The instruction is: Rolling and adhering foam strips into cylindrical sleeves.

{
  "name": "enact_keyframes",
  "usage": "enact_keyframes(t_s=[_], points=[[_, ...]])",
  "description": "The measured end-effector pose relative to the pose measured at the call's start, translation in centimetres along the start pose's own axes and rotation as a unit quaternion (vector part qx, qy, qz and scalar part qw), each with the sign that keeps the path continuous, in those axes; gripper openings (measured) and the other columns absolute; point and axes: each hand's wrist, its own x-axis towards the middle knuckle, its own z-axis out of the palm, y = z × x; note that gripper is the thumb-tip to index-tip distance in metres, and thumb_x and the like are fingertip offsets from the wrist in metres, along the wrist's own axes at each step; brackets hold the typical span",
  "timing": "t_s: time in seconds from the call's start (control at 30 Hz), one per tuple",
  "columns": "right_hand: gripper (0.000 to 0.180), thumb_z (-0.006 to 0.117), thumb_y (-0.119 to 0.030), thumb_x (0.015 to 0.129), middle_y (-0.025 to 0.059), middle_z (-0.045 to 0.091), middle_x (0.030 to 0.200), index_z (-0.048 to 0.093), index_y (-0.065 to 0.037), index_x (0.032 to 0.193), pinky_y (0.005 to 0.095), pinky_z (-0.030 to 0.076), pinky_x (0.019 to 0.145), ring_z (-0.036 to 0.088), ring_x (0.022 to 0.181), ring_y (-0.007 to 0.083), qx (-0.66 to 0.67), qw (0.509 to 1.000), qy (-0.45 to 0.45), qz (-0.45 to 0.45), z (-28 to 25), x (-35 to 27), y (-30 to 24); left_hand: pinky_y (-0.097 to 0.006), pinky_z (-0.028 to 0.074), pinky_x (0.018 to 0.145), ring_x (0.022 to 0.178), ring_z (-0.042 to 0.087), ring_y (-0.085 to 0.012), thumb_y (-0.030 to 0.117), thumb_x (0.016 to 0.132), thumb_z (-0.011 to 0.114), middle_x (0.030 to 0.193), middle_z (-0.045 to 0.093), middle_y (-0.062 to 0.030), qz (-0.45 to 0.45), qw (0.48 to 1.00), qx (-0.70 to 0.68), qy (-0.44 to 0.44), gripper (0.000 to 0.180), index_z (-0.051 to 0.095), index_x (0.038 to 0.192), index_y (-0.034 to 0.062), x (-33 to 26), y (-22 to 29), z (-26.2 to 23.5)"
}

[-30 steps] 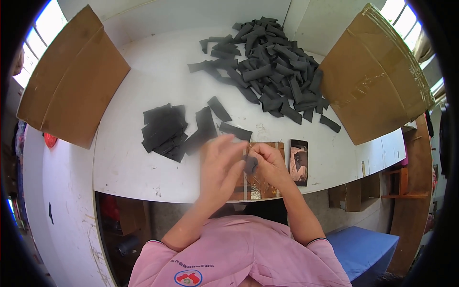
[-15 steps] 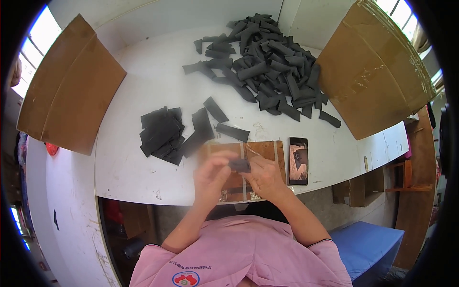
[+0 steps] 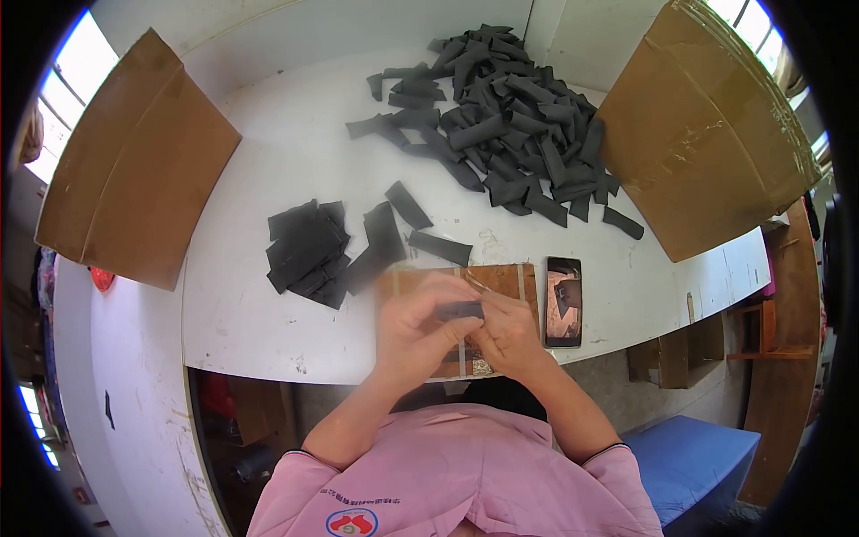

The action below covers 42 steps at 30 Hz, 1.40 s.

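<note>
A small dark grey strip of soft-looking material (image 3: 458, 311) is held between my two hands, over a brown board with pale tape strips (image 3: 512, 279). My left hand (image 3: 410, 324) closes round its left end, fingers above and thumb below, slightly blurred. At the other end, my right hand (image 3: 512, 338) pinches it. A thin, light stick-like thing (image 3: 474, 283) pokes up from the right fingers; its kind is unclear. Beyond the board lie loose strips (image 3: 440, 248) and a flat stack of dark pieces (image 3: 309, 251).
A large heap of dark grey rolled pieces (image 3: 510, 125) covers the far middle of the white table (image 3: 242, 331). Cardboard panels stand at the left (image 3: 134, 170) and right (image 3: 707, 134). A phone (image 3: 563, 302) lies right of the board. A blue box-like seat (image 3: 693, 461) is below.
My left hand has moved right and closed further over the strip, nearing my right hand. More of the strip is covered by fingers. The view has shifted slightly.
</note>
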Motion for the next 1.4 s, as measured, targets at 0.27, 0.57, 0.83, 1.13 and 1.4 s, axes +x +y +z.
enact_keyframes(t_s=[0.27, 0.57, 0.83, 1.13, 1.4], points=[[0.008, 0.052, -0.007, 0.067, 0.0129, 0.052, 0.065, 0.053, -0.001, 0.073, 0.0380, 0.042, 0.049, 0.052, 0.057, 0.0313, 0.034, 0.999, 0.009, 0.000, 0.7, -0.8, 0.8, -0.024, 0.041, 0.070, 0.080, 0.054, -0.0157, -0.001, 0.069, 0.063, 0.080, 0.059, -0.0080, 0.012, 0.986, 0.166, -0.032, 0.009, 0.058, 0.077, -0.0008, 0.2, -1.0, -0.5], [0.012, 0.054, -0.013, 0.072, 0.0118, 0.054, 0.068, 0.055, -0.003, 0.079, 0.0380, 0.043, 0.053, 0.055, 0.064, 0.0301, 0.004, 0.999, -0.034, 0.037, 1.1, -0.9, 0.9, -0.027, 0.041, 0.074, 0.079, 0.054, -0.0160, 0.000, 0.072, 0.061, 0.084, 0.059, -0.0099, -0.031, 0.999, 0.014, 0.037, 0.008, 0.060, 0.080, -0.0017, -0.1, 0.2, 0.9], [0.018, 0.058, -0.020, 0.074, 0.0102, 0.054, 0.066, 0.056, -0.003, 0.072, 0.0361, 0.043, 0.051, 0.055, 0.061, 0.0275, -0.048, 0.997, -0.048, 0.042, -2.2, 1.2, -2.0, -0.033, 0.040, 0.077, 0.083, 0.051, -0.0206, 0.013, 0.079, 0.057, 0.085, 0.056, -0.0115, 0.028, 0.953, -0.280, 0.110, 0.015, 0.056, 0.085, -0.0003, -0.3, 0.6, -0.1], [0.022, 0.055, -0.021, 0.077, 0.0088, 0.052, 0.060, 0.052, -0.003, 0.064, 0.0360, 0.042, 0.048, 0.054, 0.057, 0.0261, -0.067, 0.992, -0.078, 0.069, 0.0, 0.3, -1.3, -0.030, 0.041, 0.075, 0.081, 0.053, -0.0190, 0.007, 0.080, 0.053, 0.088, 0.057, -0.0125, 0.018, 0.979, -0.183, 0.090, 0.012, 0.055, 0.085, -0.0037, -0.6, -0.7, -1.6], [0.016, 0.055, -0.018, 0.076, 0.0081, 0.049, 0.058, 0.056, -0.002, 0.071, 0.0338, 0.042, 0.048, 0.053, 0.055, 0.0233, -0.047, 0.993, -0.087, -0.058, -2.1, 1.6, -2.5, -0.029, 0.041, 0.074, 0.077, 0.053, -0.0169, 0.010, 0.080, 0.055, 0.081, 0.058, -0.0119, 0.025, 0.984, -0.052, 0.167, 0.012, 0.055, 0.081, -0.0019, -0.3, -0.5, -2.6]])
